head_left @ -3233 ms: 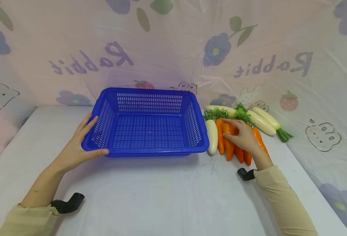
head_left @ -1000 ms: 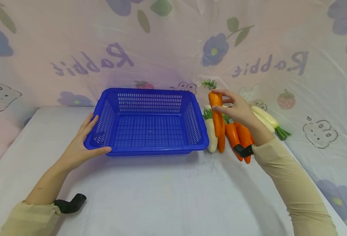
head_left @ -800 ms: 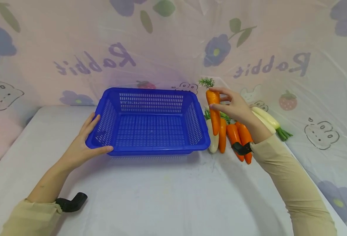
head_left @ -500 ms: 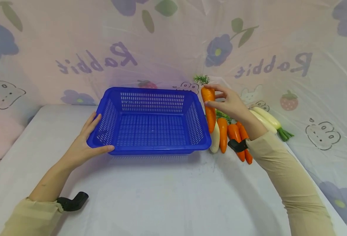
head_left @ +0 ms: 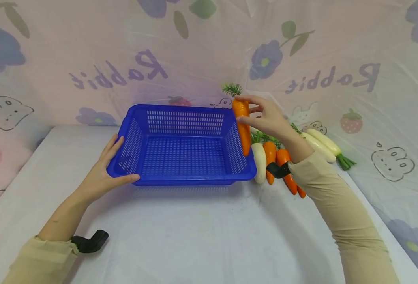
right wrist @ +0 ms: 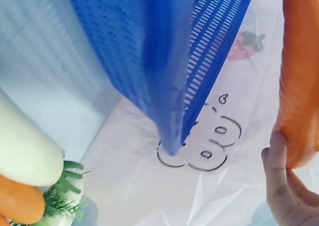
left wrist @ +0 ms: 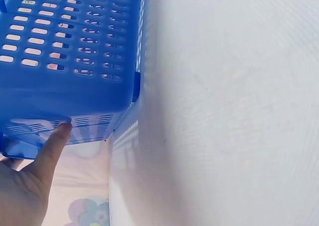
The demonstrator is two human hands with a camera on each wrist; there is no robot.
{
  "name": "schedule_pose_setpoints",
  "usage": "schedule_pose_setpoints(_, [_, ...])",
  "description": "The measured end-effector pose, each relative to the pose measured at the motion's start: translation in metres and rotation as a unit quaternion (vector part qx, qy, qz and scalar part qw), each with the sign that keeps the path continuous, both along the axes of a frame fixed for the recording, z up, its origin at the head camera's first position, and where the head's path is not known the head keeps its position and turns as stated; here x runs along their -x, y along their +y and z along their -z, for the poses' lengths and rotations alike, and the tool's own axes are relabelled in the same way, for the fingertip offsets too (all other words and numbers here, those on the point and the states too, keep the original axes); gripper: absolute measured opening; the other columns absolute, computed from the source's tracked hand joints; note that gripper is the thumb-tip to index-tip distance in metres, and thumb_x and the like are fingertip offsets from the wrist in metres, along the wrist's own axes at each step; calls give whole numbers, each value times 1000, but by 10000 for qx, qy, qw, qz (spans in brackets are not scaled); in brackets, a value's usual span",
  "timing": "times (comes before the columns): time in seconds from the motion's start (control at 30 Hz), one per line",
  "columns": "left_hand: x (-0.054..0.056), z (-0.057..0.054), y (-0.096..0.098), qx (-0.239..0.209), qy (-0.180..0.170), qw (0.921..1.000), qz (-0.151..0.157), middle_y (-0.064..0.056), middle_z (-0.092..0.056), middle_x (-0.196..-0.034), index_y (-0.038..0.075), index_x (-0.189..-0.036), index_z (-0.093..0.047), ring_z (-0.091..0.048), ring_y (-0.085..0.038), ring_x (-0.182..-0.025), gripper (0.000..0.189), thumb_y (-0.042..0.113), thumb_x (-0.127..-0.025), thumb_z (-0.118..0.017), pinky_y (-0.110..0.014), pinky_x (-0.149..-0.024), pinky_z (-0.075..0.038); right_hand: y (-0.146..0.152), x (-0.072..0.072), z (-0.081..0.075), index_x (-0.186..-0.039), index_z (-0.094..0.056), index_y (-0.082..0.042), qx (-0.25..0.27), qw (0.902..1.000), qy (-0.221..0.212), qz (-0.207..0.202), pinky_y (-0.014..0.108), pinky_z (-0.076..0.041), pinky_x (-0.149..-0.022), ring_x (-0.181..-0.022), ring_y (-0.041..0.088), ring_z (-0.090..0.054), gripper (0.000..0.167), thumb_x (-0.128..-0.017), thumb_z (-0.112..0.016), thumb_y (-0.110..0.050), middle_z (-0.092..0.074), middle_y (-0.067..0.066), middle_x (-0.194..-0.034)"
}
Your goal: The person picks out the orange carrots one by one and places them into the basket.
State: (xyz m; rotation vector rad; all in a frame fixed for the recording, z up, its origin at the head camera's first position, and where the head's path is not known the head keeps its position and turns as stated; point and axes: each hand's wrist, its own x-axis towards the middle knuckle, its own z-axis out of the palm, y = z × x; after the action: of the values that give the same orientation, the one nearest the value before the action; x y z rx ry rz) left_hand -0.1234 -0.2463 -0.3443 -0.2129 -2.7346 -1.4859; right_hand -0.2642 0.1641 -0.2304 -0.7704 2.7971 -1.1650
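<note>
My right hand (head_left: 269,118) pinches an orange carrot (head_left: 242,130) near its leafy top, thumb on one side and fingers on the other. The carrot hangs upright, tip down, overlapping the right wall of a blue plastic basket (head_left: 194,182) in the head view. Its thick end shows at the fingertips in the right wrist view, where the hand (right wrist: 284,186) is partly cut off. At the basket's left front corner, my left hand (head_left: 100,173) lies with fingers spread along the side and thumb on the front rim. Inside the basket only the slotted floor shows.
Right of the basket lie a white radish (head_left: 259,163) and several carrots (head_left: 270,152), partly behind the right wrist's black camera mount (head_left: 279,170). More white radishes (head_left: 322,142) lie at the back right. A printed curtain (head_left: 209,51) hangs behind the white table (head_left: 194,236).
My right hand has picked up a carrot from the pile, raised it, and moved it left to the basket's right rim. The left hand stays on the basket.
</note>
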Motion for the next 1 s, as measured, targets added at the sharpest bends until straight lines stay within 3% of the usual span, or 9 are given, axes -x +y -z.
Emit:
schedule_pose_setpoints(0.57, [-1,0,1,-55,35,10000,-52,12,11,-161,36,-154,-4,10,-36,-147,109,26,-76,-80,-80,-102,-4,-40,5,-5,-139,-52,-20,176,9992,-5,-370,50,-52,-92,-119,33,-53,55,-87,-69,-20,-50,9,-138])
schedule_pose_setpoints(1.0, [-1,2,2,-109,65,9999,-51,13,10,-161,36,-154,-6,11,-33,-148,109,25,-75,-80,-79,-103,-2,-73,15,4,-137,-53,-17,428,9959,-129,-782,46,-55,-87,-114,33,-57,54,-85,-69,-17,-53,8,-136])
